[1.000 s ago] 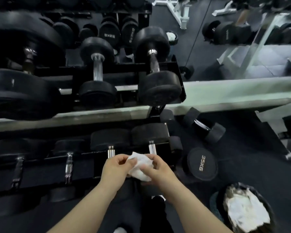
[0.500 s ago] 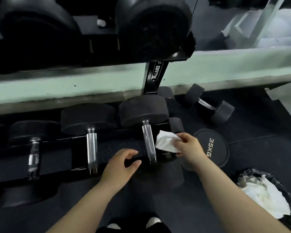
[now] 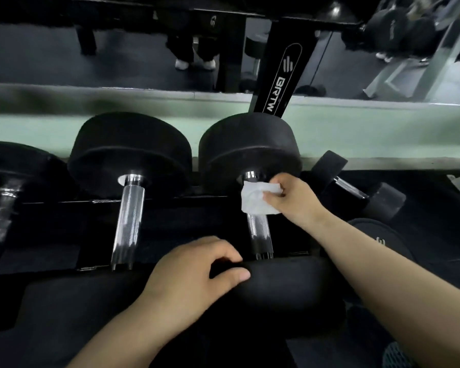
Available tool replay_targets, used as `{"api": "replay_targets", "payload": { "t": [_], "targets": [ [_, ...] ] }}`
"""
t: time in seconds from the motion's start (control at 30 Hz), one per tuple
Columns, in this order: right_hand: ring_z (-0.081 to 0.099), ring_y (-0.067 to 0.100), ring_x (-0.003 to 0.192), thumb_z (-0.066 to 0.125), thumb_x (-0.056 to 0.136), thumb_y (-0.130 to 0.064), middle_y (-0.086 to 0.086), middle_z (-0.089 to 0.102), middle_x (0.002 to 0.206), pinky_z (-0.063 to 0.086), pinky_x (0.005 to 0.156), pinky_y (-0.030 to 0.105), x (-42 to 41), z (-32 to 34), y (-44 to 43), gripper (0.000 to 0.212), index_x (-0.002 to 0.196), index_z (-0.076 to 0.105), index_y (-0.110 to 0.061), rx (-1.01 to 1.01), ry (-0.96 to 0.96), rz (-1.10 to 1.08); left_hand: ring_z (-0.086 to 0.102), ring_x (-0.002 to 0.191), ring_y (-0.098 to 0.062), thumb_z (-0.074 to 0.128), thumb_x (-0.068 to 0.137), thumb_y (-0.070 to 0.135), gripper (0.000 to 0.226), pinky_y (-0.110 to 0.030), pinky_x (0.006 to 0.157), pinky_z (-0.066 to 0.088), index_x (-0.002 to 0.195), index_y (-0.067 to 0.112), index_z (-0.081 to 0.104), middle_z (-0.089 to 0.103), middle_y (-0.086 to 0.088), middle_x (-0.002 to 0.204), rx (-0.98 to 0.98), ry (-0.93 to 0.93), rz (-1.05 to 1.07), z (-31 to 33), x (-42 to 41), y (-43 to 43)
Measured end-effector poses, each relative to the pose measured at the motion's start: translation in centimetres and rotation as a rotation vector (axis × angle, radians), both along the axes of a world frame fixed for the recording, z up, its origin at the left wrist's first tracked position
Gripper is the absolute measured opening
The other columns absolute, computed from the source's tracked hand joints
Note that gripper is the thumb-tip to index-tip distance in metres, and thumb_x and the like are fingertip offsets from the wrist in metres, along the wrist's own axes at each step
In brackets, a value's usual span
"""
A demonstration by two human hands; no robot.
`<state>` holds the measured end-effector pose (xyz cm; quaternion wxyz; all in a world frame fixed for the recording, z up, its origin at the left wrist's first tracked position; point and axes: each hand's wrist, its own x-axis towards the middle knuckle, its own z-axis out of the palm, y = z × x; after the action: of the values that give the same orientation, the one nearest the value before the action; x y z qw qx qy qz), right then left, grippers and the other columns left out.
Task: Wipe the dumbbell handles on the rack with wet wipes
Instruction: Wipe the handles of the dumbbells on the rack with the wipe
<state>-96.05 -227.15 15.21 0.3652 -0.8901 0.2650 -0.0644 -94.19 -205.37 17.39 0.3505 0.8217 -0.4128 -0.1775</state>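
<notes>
The left hand (image 3: 186,274) holds the near black end (image 3: 290,282) of the right dumbbell, fingers bent over its edge. Farther back, the right hand (image 3: 292,200) pinches a white wet wipe (image 3: 252,200) on that dumbbell's shiny handle (image 3: 260,235).

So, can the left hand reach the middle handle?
Probably yes. The left hand holds a dumbbell head right beside the middle handle, and nothing covers that handle.

White "BRTW", seemingly below a bar-shaped logo, on the black rack upright (image 3: 279,83)
</notes>
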Motion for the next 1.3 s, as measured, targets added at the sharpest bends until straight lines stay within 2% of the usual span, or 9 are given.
{"api": "replay_targets", "payload": {
  "t": [0.1,0.2,0.3,0.4,0.63,0.8,0.93,1.03,1.3],
  "targets": [
    [0.043,0.015,0.077,0.062,0.078,-0.012,-0.002,0.043,0.089,0.038,0.071,0.029,-0.3,0.4,0.5,0.023,0.096,0.048,-0.009,-0.187,-0.048,0.014,0.052,0.095,0.010,0.062,0.074,0.044,0.010,-0.012,0.088,0.040,0.073,0.049,0.053,0.057,0.027,0.090,-0.026,0.057,0.022,0.0,-0.3,0.2],
    [0.043,0.016,0.078,0.059,0.078,-0.008,-0.002,0.038,0.089,0.035,0.072,0.027,0.0,1.2,0.9,0.019,0.096,0.054,-0.002,-0.406,-0.015,0.133,0.053,0.094,0.009,0.065,0.072,0.042,0.013,-0.013,0.087,0.041,0.084,0.040,0.062,0.059,0.025,0.090,-0.043,0.089,0.039,-0.2,-0.4,0.4],
    [0.045,0.006,0.065,0.052,0.080,0.002,-0.014,0.037,0.072,0.034,0.065,0.006,0.3,1.0,1.5,0.019,0.096,0.063,0.001,-0.300,-0.037,0.264,0.052,0.092,0.012,0.065,0.071,0.043,0.019,-0.008,0.082,0.040,0.089,0.037,0.063,0.058,0.025,0.088,-0.060,0.042,0.061,-0.5,-0.6,0.3],
    [0.045,-0.007,0.065,0.062,0.079,-0.005,-0.019,0.034,0.079,0.031,0.069,-0.004,0.2,0.8,1.6,0.027,0.106,0.064,-0.005,-0.221,-0.030,0.317,0.050,0.091,0.015,0.062,0.072,0.047,0.019,-0.004,0.077,0.037,0.089,0.038,0.061,0.056,0.027,0.088,-0.071,-0.002,0.083,-0.7,-0.8,0.2],
    [0.049,-0.003,0.064,0.068,0.075,-0.007,-0.012,0.043,0.082,0.037,0.065,0.000,-0.4,1.6,1.5,0.019,0.095,0.070,-0.006,-0.151,0.126,0.410,0.052,0.095,0.009,0.050,0.072,0.059,0.035,-0.004,0.079,0.035,0.097,0.039,0.062,0.058,0.024,0.097,-0.046,-0.132,0.106,-0.5,-1.1,-0.2],
    [0.049,-0.018,0.073,0.068,0.076,-0.008,-0.016,0.044,0.075,0.035,0.068,0.001,-2.1,1.5,2.0,0.010,0.085,0.072,-0.005,-0.182,0.159,0.646,0.046,0.085,0.012,0.049,0.071,0.063,0.036,0.000,0.072,0.030,0.096,0.039,0.060,0.054,0.027,0.092,-0.019,-0.129,0.094,-0.4,-0.8,-0.5],
    [0.044,-0.003,0.067,0.065,0.078,-0.005,-0.007,0.045,0.081,0.032,0.068,-0.001,0.4,0.9,1.4,0.016,0.092,0.069,0.000,-0.281,-0.010,0.437,0.047,0.095,0.011,0.041,0.072,0.063,0.023,-0.006,0.078,0.036,0.084,0.043,0.045,0.049,0.025,0.094,0.009,-0.118,0.050,-0.6,-0.9,-0.3],
    [0.045,-0.008,0.060,0.063,0.079,-0.006,-0.018,0.038,0.077,0.033,0.067,-0.002,1.6,0.5,1.1,0.019,0.097,0.068,-0.002,-0.269,-0.082,0.308,0.042,0.098,0.013,0.037,0.074,0.062,0.020,-0.007,0.077,0.035,0.083,0.044,0.036,0.045,0.026,0.095,0.026,-0.142,0.025,-0.7,-1.0,-0.2],
    [0.049,-0.014,0.076,0.067,0.077,-0.006,-0.017,0.042,0.077,0.037,0.069,0.003,-2.2,0.7,1.1,0.007,0.083,0.070,-0.003,-0.169,0.119,0.724,0.037,0.091,0.016,0.036,0.075,0.062,0.031,-0.007,0.076,0.034,0.097,0.042,0.044,0.042,0.028,0.092,0.027,-0.132,0.018,-1.0,-0.9,-0.4]
  ]
}}
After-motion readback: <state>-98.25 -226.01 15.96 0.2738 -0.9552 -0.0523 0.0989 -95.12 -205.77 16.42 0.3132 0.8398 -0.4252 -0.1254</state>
